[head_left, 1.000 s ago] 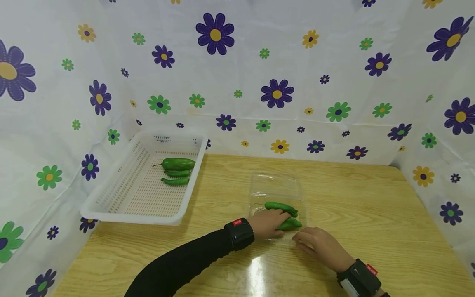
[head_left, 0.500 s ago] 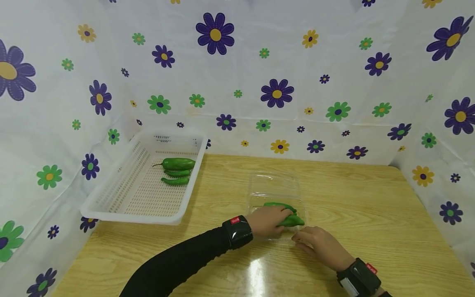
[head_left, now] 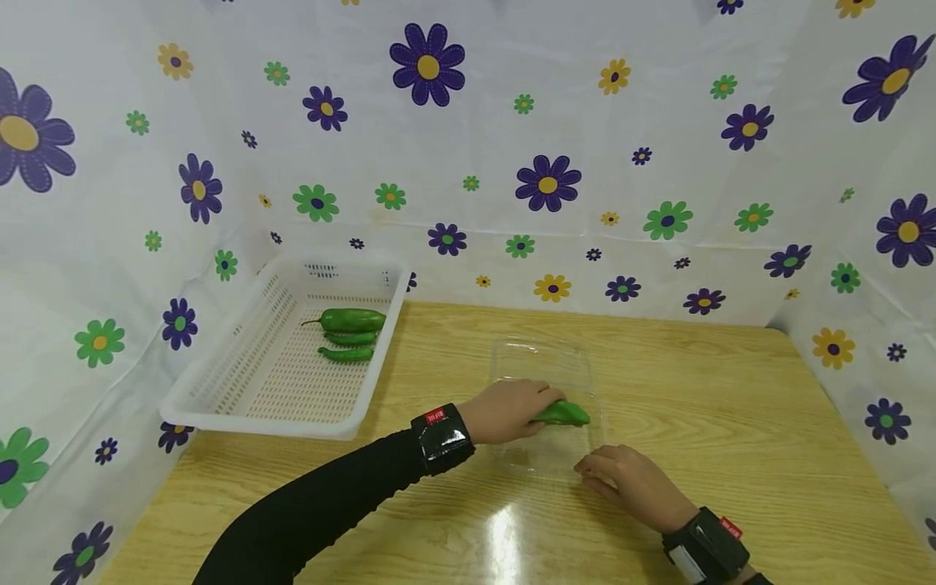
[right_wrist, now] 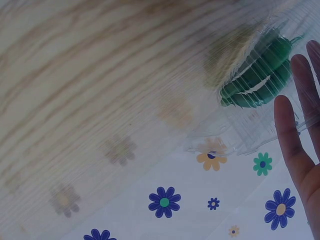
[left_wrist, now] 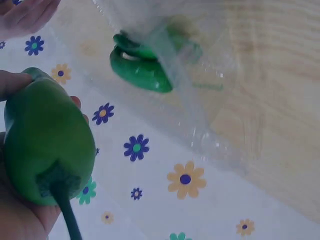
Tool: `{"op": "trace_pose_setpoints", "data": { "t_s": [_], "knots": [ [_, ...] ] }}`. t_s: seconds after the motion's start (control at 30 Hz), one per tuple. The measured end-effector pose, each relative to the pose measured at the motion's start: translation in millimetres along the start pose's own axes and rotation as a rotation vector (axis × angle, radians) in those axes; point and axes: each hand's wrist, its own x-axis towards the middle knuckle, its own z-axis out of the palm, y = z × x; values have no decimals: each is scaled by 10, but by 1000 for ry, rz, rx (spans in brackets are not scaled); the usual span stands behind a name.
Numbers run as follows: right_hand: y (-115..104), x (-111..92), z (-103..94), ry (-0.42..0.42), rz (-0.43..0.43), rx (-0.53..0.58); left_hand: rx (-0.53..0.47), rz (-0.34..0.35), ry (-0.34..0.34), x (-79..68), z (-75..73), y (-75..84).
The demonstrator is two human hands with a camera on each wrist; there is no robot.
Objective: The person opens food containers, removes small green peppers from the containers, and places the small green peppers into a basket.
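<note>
- Gripped in the left hand [head_left: 506, 410], by the left wrist view: a green pepper [left_wrist: 50, 142], plump, smooth and glossy, narrowing toward the thumb, with a thin stem sprouting from a darker, star-edged cap.
- Thumb laid over the narrow end, fingers wrapped round behind.
- Just past the left fingers in the head view: a smooth green tip, hard to tell whether part of the held pepper.
- Under the left hand and reaching toward the right: a clear container [head_left: 544, 451] of thin, shiny plastic, ribbed in the right wrist view, its lid [head_left: 541, 356] folded back beyond the hands.
- Inside, close by the right fingers in the right wrist view: slender green peppers [right_wrist: 257, 75], blurred and striped by the plastic, exact count hard to tell.
- At the container's near right corner: the right hand [head_left: 632, 483], relaxed, fingers extended in its wrist view, gripping nothing visible.
- Left of the left hand: a white basket [head_left: 354, 406], rigid plastic, rectangular, pierced with small slots, bearing three peppers [head_left: 354, 320], one thick, two slim.
- Beneath both hands: a wood-grain table [head_left: 702, 390], pale and glossy.
- Beyond the hands: a white cloth [head_left: 483, 81], creased, flower-printed.
</note>
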Motion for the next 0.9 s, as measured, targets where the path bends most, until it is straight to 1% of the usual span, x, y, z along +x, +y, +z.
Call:
{"op": "trace_pose_setpoints", "data": {
  "t_s": [0.13, 0.33, 0.47, 0.53, 0.6, 0.7, 0.8, 0.9],
  "knots": [
    [-4, 5, -8, -10, 9, 8, -39, 1, -8, -77, -159, -65],
    [-3, 3, -3, -21, 25, 7, -51, -9, 10, -227, -319, -196],
    [1, 0, 5, -32, 31, 5, -77, -32, 9, -350, -430, -298],
    [0, -1, 8, -37, 36, 4, -98, -42, 12, -418, -476, -376],
    [-1, -2, 10, -40, 40, 4, -112, -60, 15, -499, -552, -450],
    [-3, -4, 14, -37, 42, 3, -125, -101, 22, -627, -682, -601],
    [2, -8, 21, -28, 37, -5, -138, -172, 19, -785, -831, -767],
    [9, -8, 25, -18, 30, -13, -187, -247, 15, -955, -939, -973]
  ]
}}
